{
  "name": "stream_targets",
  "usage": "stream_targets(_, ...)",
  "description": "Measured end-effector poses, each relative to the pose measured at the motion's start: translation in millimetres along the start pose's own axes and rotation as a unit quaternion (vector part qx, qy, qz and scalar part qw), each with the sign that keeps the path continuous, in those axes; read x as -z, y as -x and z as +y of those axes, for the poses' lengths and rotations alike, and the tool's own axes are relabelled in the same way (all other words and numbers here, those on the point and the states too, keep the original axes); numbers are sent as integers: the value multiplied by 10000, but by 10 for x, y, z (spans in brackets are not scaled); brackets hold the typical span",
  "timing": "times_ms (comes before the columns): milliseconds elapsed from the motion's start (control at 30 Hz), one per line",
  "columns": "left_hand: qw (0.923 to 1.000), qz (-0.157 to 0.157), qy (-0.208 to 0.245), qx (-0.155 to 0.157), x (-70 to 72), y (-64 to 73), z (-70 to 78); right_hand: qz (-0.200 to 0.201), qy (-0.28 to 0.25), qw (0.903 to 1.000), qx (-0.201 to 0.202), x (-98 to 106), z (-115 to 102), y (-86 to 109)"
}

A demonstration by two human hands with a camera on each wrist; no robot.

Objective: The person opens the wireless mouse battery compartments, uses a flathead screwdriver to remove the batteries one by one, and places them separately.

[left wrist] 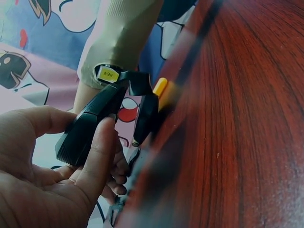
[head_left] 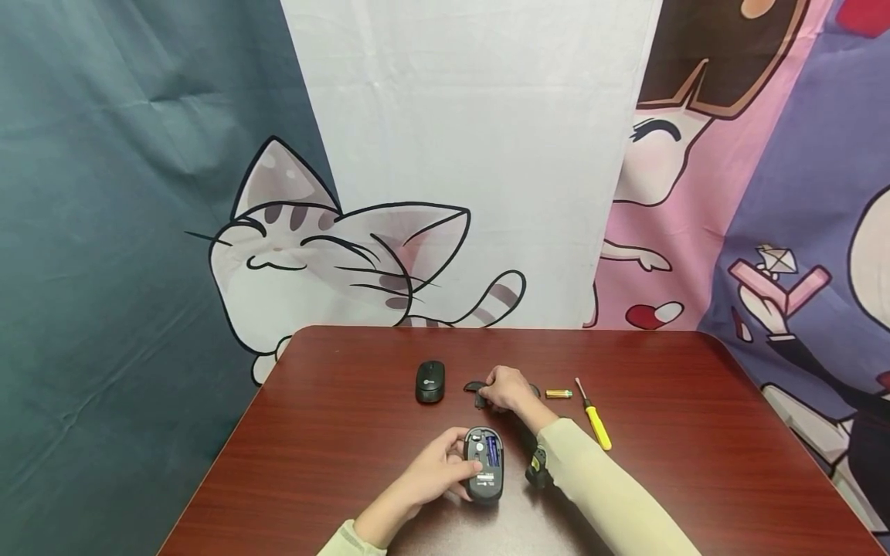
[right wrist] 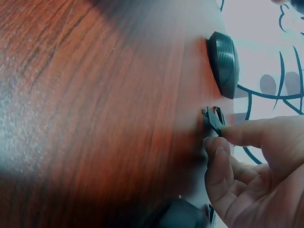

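Note:
My left hand (head_left: pixel 438 467) grips a black computer mouse (head_left: pixel 487 483) with its underside up. The battery bay is uncovered and shows a blue battery (head_left: pixel 493 452). In the left wrist view the mouse (left wrist: pixel 88 126) is edge-on between thumb and fingers. Farther forward, my right hand (head_left: pixel 511 388) pinches a small black plastic cover (right wrist: pixel 214 124) between thumb and finger, close to the tabletop. Another dark curved piece (head_left: pixel 474 385) shows beside those fingertips. Part of a dark object (head_left: pixel 535 390) shows behind the right hand, mostly hidden by it.
A second black mouse (head_left: pixel 429 381) stands upright on the table to the left. Right of my right hand lie a battery (head_left: pixel 558 394) and a yellow-handled screwdriver (head_left: pixel 596 425). The reddish-brown table (head_left: pixel 313 448) ends at a printed cloth backdrop (head_left: pixel 473 116).

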State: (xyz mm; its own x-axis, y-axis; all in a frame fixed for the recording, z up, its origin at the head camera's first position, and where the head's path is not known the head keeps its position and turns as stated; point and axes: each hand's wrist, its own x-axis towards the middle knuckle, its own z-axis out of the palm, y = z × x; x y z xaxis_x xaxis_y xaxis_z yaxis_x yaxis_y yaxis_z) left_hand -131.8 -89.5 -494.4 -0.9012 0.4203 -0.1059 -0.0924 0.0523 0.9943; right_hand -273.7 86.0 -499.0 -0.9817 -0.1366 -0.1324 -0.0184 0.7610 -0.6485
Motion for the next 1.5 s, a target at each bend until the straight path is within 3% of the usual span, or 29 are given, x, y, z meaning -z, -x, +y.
stream_targets(433,9999,54,-89,-15,-19,-3,28,-59,-435,9990,-122,199,70,58)
stream_targets(1000,9999,43,-140,-30,-22,-16,38,47,-503,9984,256,691,-29,251)
stream_targets(1500,9998,45,-181,-41,-26,-29,18,128,-738,9971,162,1067,222,526)
